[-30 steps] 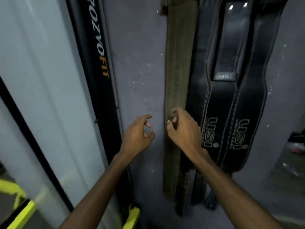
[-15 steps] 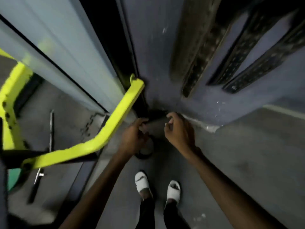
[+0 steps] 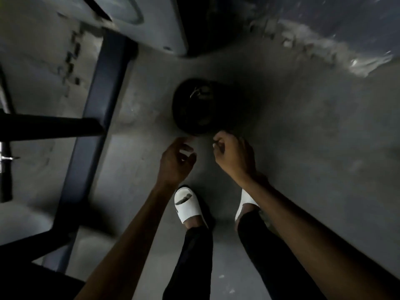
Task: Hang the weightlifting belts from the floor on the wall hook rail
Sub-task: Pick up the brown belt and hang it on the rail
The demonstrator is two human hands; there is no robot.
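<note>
Dark coiled belt (image 3: 195, 109) on floor (image 3: 303, 148) sitting in deep shadow; buckle, stitching, lettering impossible to read. Near edge of coil merging with shadow; cannot tell whether right hand (image 3: 232, 158) fingers (image 3: 217, 140) are touching it. Left hand (image 3: 176, 162) fingers curling inward, tips hiding behind palm. Right slipper (image 3: 245, 203) lying mostly hidden behind right forearm. Both forearms running out at bottom edge. Black frame bars (image 3: 49, 126) getting cut off at left edge. Wall base (image 3: 324, 40) smearing with motion blur.
</note>
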